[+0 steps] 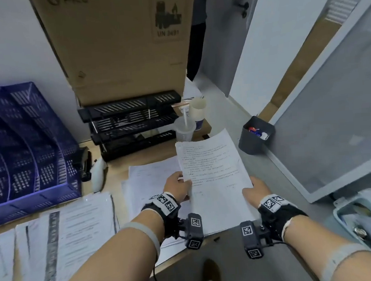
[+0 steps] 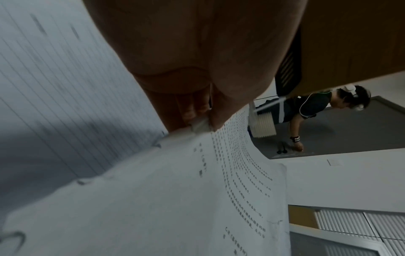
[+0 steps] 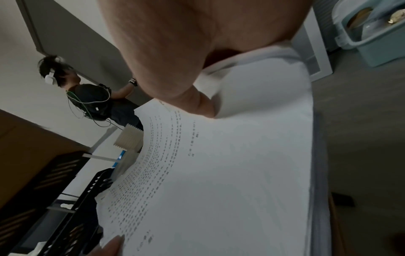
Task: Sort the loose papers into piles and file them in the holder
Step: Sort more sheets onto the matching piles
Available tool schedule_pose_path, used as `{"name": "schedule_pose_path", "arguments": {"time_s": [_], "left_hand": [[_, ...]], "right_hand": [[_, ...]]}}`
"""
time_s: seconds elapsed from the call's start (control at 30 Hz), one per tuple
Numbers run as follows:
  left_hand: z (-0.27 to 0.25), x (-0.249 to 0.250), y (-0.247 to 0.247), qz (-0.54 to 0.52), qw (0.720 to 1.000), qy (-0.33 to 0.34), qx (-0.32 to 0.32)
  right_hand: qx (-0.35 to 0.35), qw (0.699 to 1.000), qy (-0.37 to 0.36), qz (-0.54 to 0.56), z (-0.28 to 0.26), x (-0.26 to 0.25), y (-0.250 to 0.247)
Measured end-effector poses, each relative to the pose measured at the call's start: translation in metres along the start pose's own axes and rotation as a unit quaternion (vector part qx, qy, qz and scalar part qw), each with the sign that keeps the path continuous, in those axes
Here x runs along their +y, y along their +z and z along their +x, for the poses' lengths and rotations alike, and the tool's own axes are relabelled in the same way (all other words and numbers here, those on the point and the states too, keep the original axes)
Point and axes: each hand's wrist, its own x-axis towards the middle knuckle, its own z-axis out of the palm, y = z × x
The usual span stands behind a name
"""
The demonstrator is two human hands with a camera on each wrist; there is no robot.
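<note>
A printed white sheaf of papers [image 1: 213,173] is lifted above the desk at the centre right, tilted away from me. My left hand [image 1: 179,184] pinches its left edge between thumb and fingers [image 2: 197,110]. My right hand [image 1: 254,190] grips its right edge with the thumb [image 3: 201,105] on top. More loose papers [image 1: 148,182] lie under it, and another pile [image 1: 72,227] lies at the near left. A blue slotted file holder [image 1: 27,147] stands at the left, and a black tiered tray [image 1: 130,124] sits behind.
A big cardboard box [image 1: 116,40] rests on the black tray. A plastic cup with a straw [image 1: 185,129] and a paper cup [image 1: 198,111] stand beside it. A dark bin [image 1: 256,135] sits on the floor to the right. Another person [image 2: 317,107] bends over in the background.
</note>
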Motion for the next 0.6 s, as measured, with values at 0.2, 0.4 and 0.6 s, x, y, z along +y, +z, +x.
{"name": "schedule_pose_path", "arguments": {"time_s": [0.2, 0.4, 0.6], "left_hand": [[0.028, -0.010, 0.026, -0.011, 0.998, -0.010, 0.055], [-0.001, -0.041, -0.057, 0.021, 0.970, -0.011, 0.240], [-0.079, -0.099, -0.178, 0.104, 0.900, -0.108, 0.410]], "right_hand": [[0.023, 0.998, 0.012, -0.061, 0.056, 0.012, -0.013], [-0.036, 0.991, -0.095, -0.090, 0.047, -0.030, 0.059], [-0.352, 0.929, -0.104, -0.043, -0.028, -0.072, 0.188]]}}
